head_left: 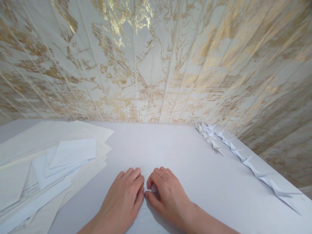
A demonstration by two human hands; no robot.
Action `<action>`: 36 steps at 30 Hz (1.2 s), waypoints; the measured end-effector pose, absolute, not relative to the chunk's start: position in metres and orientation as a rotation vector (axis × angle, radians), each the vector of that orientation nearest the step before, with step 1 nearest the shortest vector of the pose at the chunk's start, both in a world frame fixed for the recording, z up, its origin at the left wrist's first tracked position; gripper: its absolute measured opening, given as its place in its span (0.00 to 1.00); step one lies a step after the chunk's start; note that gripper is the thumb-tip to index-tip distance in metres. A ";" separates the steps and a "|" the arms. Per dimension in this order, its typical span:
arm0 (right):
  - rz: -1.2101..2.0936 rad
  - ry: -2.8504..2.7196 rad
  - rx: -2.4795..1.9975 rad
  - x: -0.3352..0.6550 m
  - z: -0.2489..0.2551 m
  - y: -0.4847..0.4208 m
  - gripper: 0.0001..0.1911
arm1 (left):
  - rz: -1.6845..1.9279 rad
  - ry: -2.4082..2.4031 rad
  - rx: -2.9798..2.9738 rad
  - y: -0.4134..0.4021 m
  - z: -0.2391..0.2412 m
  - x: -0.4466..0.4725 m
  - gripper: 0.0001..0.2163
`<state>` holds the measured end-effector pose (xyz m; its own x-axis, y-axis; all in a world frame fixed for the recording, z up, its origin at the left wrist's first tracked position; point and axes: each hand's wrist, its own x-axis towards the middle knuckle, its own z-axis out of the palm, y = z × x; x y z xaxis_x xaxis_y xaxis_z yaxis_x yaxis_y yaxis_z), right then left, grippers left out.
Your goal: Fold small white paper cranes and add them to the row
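Observation:
My left hand [124, 198] and my right hand [165, 191] lie side by side on the white table [185, 162], near its front edge. Both have their fingers curled down and pressed on a small white sheet of paper [147, 172] that shows only between and just beyond the fingertips. The rest of that paper is hidden under my palms.
A loose stack of white and cream paper sheets [60, 159] covers the table's left side. Rows of folded white paper shapes [243, 159] run along the right edge. A gold-and-white patterned wall [156, 65] rises right behind the table.

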<state>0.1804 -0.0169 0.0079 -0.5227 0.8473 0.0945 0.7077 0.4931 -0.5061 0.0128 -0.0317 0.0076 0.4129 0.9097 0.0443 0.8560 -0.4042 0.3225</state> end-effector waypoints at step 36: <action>0.790 -2.258 -1.302 0.181 0.008 -0.018 0.16 | 0.510 1.582 2.316 -0.037 0.003 0.009 0.10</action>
